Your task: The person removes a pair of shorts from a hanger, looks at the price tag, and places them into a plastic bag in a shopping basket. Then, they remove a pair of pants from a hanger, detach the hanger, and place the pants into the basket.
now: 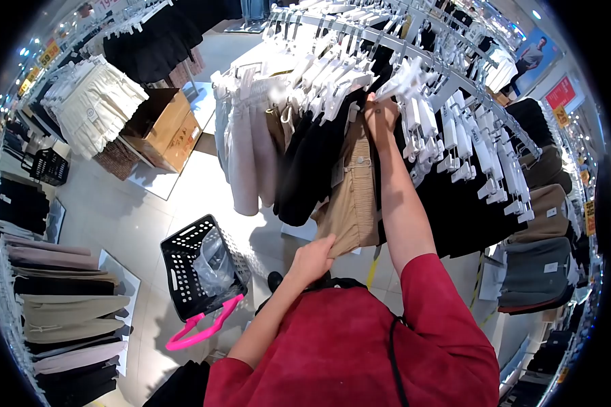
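A pair of tan shorts (349, 203) with a ribbed elastic waistband and a button hangs at the rack in front of me. My left hand (313, 259) is closed on its lower edge and draws the cloth toward me. Higher up, my right hand (381, 115) grips the top end of the same shorts, close under the white hangers (332, 74). Black garments (305, 163) hang just left of the shorts, and pale grey ones (248, 149) farther left. To the right, more black clothing (448, 210) hangs below a row of white clip hangers (472, 142).
On the floor at my left stands a black shopping basket (176, 271) with a pink handle and a clear plastic bag (214, 261) inside. Beyond it are a cardboard box (173, 136) and cream shorts (95, 105). Folded clothes (75, 298) line the left side; more garments (536, 271) hang right.
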### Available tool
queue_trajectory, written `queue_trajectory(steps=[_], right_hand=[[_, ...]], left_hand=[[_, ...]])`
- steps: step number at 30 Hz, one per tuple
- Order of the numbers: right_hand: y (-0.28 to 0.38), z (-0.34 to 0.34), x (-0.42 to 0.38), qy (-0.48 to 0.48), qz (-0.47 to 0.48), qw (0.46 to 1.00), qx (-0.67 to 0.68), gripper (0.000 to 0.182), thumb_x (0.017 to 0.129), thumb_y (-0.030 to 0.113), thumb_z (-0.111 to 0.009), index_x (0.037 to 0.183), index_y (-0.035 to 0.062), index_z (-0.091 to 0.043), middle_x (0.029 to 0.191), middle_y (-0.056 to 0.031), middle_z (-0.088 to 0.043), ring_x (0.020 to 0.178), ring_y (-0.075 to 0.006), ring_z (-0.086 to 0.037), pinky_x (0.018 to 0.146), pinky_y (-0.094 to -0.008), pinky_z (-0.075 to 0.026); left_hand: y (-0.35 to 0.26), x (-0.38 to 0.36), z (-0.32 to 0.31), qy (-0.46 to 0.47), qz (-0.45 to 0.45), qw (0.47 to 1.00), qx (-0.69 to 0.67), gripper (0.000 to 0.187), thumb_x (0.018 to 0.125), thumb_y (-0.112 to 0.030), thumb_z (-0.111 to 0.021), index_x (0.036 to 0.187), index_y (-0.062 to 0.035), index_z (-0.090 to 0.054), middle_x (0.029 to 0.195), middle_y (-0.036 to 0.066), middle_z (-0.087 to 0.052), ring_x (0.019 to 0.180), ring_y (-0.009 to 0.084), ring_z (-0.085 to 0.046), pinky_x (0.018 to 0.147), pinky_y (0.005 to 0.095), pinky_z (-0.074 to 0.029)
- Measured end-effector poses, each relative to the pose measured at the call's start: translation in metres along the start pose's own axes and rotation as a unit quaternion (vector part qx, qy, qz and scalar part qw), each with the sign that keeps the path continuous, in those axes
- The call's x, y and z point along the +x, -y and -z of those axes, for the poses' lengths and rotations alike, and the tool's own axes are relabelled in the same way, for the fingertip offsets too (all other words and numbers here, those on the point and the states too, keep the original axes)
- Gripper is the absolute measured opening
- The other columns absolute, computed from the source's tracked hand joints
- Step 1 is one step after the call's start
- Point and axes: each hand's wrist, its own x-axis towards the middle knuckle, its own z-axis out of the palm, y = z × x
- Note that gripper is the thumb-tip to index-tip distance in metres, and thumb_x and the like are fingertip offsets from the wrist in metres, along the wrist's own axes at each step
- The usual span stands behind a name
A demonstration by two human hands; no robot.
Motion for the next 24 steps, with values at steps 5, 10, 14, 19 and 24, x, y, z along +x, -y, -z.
queue_trajectory(steps=[5,10,14,19,24], right_hand=[[-0.009,-0.003,0.002,0.038,0.021,0.999,-0.006,0.033,0.082,0.030,-0.057,0.080,-0.0015,-0.065,0.067,-0.0229,-0.063,0.065,-0.0394,-0.064,0.062,-0.0451,-0.052],[0.000,0.004,-0.002,-0.017,0.100,0.995,0.019,0.026,0.080,0.026,-0.056,0.080,0.0006,-0.062,0.070,-0.0220,-0.063,0.068,-0.0414,-0.062,0.062,-0.0467,-0.050],[-0.006,-0.001,0.000,-0.005,0.099,0.995,0.004,0.028,0.084,0.032,-0.055,0.085,0.0046,-0.062,0.074,-0.0160,-0.064,0.073,-0.0368,-0.063,0.066,-0.0428,-0.049],[-0.011,-0.005,0.004,0.039,0.093,0.994,-0.037,0.027,0.087,0.032,-0.054,0.088,0.0063,-0.062,0.077,-0.0176,-0.064,0.075,-0.0396,-0.062,0.067,-0.0465,-0.048],[-0.005,0.000,-0.009,0.151,-0.146,0.977,0.047,0.061,0.082,0.041,-0.060,0.121,-0.0038,-0.047,0.098,-0.0245,-0.065,0.092,-0.0470,-0.060,0.081,-0.0471,-0.048]], left_hand=[[0.016,0.013,-0.010,0.054,0.035,0.996,0.062,0.036,0.077,-0.015,-0.060,0.110,-0.0088,-0.047,0.088,0.015,-0.064,0.085,0.0354,-0.062,0.067,0.0470,-0.049],[0.006,0.021,-0.025,0.077,0.004,0.994,0.079,0.034,0.076,-0.019,-0.058,0.109,-0.0113,-0.052,0.080,0.017,-0.065,0.076,0.0371,-0.063,0.064,0.0488,-0.049],[0.025,0.020,-0.048,0.154,0.009,0.982,0.110,0.030,0.075,-0.022,-0.057,0.103,-0.0119,-0.060,0.081,0.019,-0.065,0.076,0.0386,-0.063,0.066,0.0480,-0.051],[0.029,-0.004,-0.060,0.066,0.059,0.992,-0.090,0.031,0.076,-0.027,-0.058,0.103,-0.0119,-0.063,0.084,0.019,-0.065,0.082,0.0378,-0.062,0.072,0.0470,-0.050],[0.002,-0.020,-0.020,-0.068,0.072,0.940,-0.328,0.024,0.075,-0.011,-0.058,0.098,-0.0014,-0.058,0.081,0.020,-0.061,0.078,0.0379,-0.060,0.068,0.0395,-0.047]])
